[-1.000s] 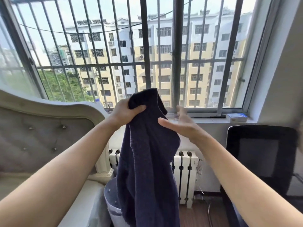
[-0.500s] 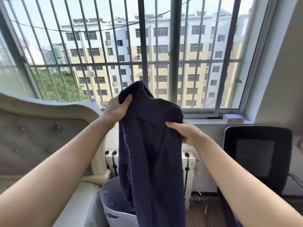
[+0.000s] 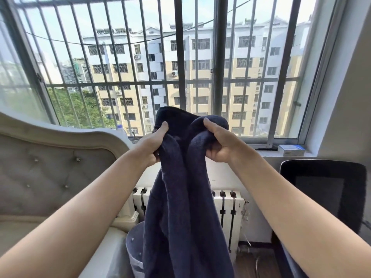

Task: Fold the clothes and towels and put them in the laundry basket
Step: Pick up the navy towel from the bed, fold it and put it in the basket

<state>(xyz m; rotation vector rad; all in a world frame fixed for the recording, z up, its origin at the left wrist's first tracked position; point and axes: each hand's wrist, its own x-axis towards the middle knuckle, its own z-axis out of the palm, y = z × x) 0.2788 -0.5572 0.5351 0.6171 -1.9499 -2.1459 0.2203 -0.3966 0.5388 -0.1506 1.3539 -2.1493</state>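
Observation:
A dark navy towel (image 3: 184,213) hangs in the air in front of the window, bunched at its top edge. My left hand (image 3: 154,141) grips the top left of the towel and my right hand (image 3: 218,143) grips the top right; the two hands are close together. The towel's lower part drops over a grey laundry basket (image 3: 133,249) that stands on the floor below, and hides most of it.
A tufted cream headboard (image 3: 60,157) and bed edge fill the left. A white radiator (image 3: 228,207) stands under the barred window. A black chair (image 3: 325,193) is at the right, and a small box (image 3: 292,150) lies on the sill.
My right hand went from open beside the towel to gripping its edge. Both hands have since come closer together at the top, gathering the cloth.

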